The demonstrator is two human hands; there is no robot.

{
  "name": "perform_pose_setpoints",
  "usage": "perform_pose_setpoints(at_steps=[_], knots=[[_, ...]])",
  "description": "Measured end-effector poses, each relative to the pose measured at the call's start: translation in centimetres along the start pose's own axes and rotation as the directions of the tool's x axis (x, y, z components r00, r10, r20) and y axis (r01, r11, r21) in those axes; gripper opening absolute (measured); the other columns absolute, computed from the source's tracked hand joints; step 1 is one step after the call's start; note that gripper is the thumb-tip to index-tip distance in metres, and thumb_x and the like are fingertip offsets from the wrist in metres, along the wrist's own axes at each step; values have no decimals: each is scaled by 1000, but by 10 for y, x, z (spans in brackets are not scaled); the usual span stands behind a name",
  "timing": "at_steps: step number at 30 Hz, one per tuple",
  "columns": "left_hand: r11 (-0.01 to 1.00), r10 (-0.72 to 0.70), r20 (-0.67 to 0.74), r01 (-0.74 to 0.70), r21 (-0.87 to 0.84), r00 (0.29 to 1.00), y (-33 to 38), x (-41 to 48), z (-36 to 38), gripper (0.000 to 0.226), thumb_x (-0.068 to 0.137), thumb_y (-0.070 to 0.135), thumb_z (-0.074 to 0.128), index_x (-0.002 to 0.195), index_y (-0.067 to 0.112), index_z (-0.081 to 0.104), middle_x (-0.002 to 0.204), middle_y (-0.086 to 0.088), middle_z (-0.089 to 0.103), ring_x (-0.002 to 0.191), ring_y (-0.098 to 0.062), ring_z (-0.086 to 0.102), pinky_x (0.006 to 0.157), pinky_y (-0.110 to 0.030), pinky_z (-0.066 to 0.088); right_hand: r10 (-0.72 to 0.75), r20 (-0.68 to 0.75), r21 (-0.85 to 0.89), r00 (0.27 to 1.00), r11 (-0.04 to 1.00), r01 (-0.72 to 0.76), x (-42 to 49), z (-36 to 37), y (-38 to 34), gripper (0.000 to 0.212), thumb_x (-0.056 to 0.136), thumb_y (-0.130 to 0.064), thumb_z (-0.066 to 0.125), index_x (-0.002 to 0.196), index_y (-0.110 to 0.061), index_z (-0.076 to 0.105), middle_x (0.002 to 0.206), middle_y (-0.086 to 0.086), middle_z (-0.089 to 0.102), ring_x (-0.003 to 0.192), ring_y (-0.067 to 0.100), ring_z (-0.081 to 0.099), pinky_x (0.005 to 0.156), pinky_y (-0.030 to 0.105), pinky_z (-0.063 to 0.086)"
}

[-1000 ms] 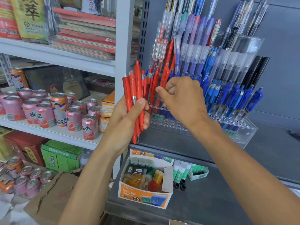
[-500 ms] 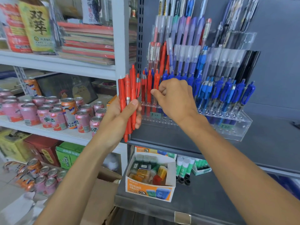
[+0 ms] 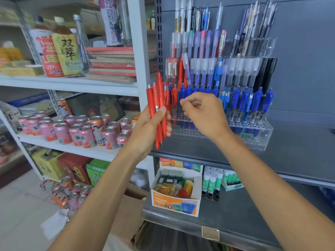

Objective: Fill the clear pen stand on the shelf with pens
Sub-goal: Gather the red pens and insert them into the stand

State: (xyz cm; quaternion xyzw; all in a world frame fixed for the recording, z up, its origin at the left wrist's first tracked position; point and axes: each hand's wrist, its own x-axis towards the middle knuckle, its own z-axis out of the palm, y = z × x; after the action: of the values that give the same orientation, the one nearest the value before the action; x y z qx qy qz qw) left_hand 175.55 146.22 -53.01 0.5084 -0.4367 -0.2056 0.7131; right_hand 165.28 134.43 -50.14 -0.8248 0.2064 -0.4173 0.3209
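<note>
A tiered clear pen stand (image 3: 261, 134) sits on the grey shelf (image 3: 299, 156) and holds rows of blue pens (image 3: 244, 100), with red pens (image 3: 174, 96) at its left end. My left hand (image 3: 146, 131) grips a bundle of several red pens (image 3: 158, 98), held upright just left of the stand. In front of the stand's lower left rows is my right hand (image 3: 204, 115), its fingers curled and thumb near the fingertips. I see no pen in it. It hides part of the front row.
A white shelf post (image 3: 139, 51) stands right behind the bundle. Pink soda cans (image 3: 87, 131) fill the shelf to the left, under stacked notebooks (image 3: 112, 64). On the shelf below sit an orange box of small items (image 3: 175, 201) and glue sticks (image 3: 212, 182).
My right hand has come off the red pens in the stand and drawn back a little, now holding nothing. The left hand still holds the bundle. The view shifted down and left.
</note>
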Motion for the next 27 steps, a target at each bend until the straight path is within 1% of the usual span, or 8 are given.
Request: perform_pose_setpoints(at_steps=[2, 4, 8, 12, 16, 19, 22, 27], knots=[[1000, -19, 8, 19, -9, 1000, 1, -4, 5, 13, 103, 21, 42, 105, 11, 50, 79, 0, 57, 60, -16, 52, 58, -27, 48, -16, 14, 176, 1000, 984, 13, -8, -4, -3, 15, 94, -28, 63, 88, -18, 73, 78, -3, 72, 74, 10, 70, 81, 37, 59], [1000, -17, 24, 18, -8, 1000, 4, -6, 11, 16, 103, 22, 41, 105, 9, 50, 79, -2, 57, 60, -16, 53, 58, -28, 48, -53, 81, 248, 995, 968, 31, -14, -6, -7, 14, 92, -28, 66, 90, -17, 73, 75, -2, 72, 71, 9, 70, 79, 36, 59], [999, -38, 61, 38, 0, 997, 7, -10, 17, 21, 100, 26, 45, 100, 6, 52, 76, -3, 56, 60, -15, 53, 57, -26, 49, -64, 158, 260, 985, 965, 21, -17, -3, -6, 20, 87, -34, 71, 90, -15, 72, 73, -1, 72, 73, 11, 69, 79, 36, 59], [997, -65, 109, 60, 47, 992, 5, -13, 11, 20, 102, 19, 42, 103, 3, 53, 72, -8, 59, 63, -18, 56, 63, -27, 49, -56, 198, 274, 979, 962, 0, -14, -4, -2, 21, 89, -31, 69, 89, -10, 69, 72, -1, 70, 73, 18, 69, 78, 39, 59], [1000, 1, 80, -2, 17, 997, 6, -16, 9, 27, 102, 15, 37, 96, -1, 57, 72, -14, 64, 65, -22, 64, 67, -26, 53, -124, 318, 333, 940, 943, 12, -14, -5, -5, 17, 100, -19, 55, 86, -9, 58, 65, -2, 61, 57, 24, 62, 70, 33, 55], [998, 34, 63, -37, 42, 997, 5, -18, 9, 29, 103, 13, 36, 94, -5, 57, 73, -20, 65, 66, -25, 68, 68, -29, 55, -151, 347, 289, 926, 956, 48, -11, -3, -6, 18, 100, -18, 54, 86, -7, 57, 68, 1, 64, 64, 28, 64, 72, 35, 57], [995, 54, 15, -55, 79, 998, 2, -17, 8, 33, 103, 12, 36, 103, -15, 55, 85, -35, 64, 73, -32, 71, 69, -32, 58, -179, 290, 208, 940, 971, 121, -10, 2, -6, 15, 96, -23, 60, 85, -13, 59, 73, 2, 66, 72, 17, 63, 72, 27, 53], [993, 73, -12, -71, 94, 997, 0, -15, 6, 29, 103, 10, 38, 112, -9, 58, 98, -32, 67, 87, -36, 71, 74, -35, 59, -205, 267, 191, 942, 969, 157, -9, 7, -4, 16, 94, -26, 63, 80, -26, 55, 75, -7, 60, 70, 8, 58, 66, 21, 49]])
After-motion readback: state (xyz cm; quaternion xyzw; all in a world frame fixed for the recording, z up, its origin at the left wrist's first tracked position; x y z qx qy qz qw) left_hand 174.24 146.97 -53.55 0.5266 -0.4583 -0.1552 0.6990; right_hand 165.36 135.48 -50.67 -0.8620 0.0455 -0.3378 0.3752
